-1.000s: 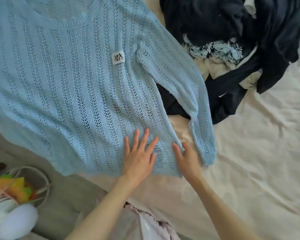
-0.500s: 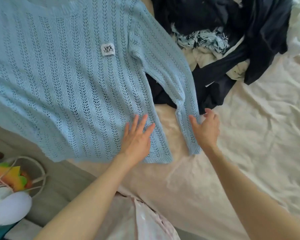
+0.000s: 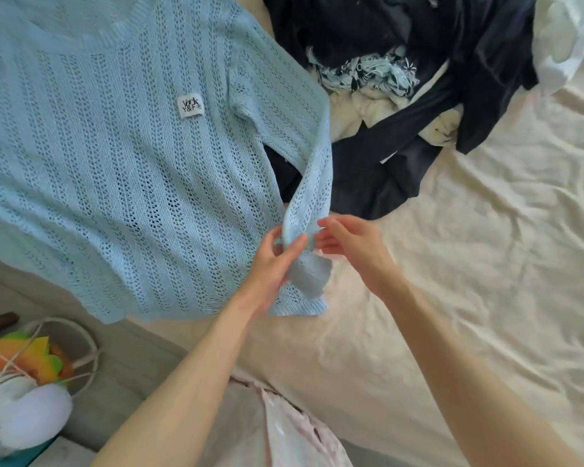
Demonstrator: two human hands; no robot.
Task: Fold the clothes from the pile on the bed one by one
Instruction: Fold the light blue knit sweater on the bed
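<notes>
A light blue open-knit sweater [image 3: 115, 170] lies spread flat on the bed, its white label facing up. Its right sleeve [image 3: 312, 183] is lifted off the bed and runs down to my hands. My left hand [image 3: 273, 261] grips the sleeve near the cuff, and the cuff hangs below my fingers. My right hand [image 3: 349, 251] meets the sleeve from the right, its thumb and fingertips pinching the edge. The pile of clothes [image 3: 402, 62], mostly dark navy with a patterned blue piece and cream items, lies at the top right, partly under the sleeve.
The cream bedsheet [image 3: 469, 264] is wrinkled and stretches to the right and toward me. The bed edge runs along the lower left; beyond it on the floor stands a wire basket [image 3: 31, 375] with colourful items. A pale pink garment [image 3: 294, 429] lies at the bottom centre.
My left hand left the sweater's hem, where it lay flat, and took the sleeve end. My right hand came in from the sleeve's outer side. The sleeve rose off the bed.
</notes>
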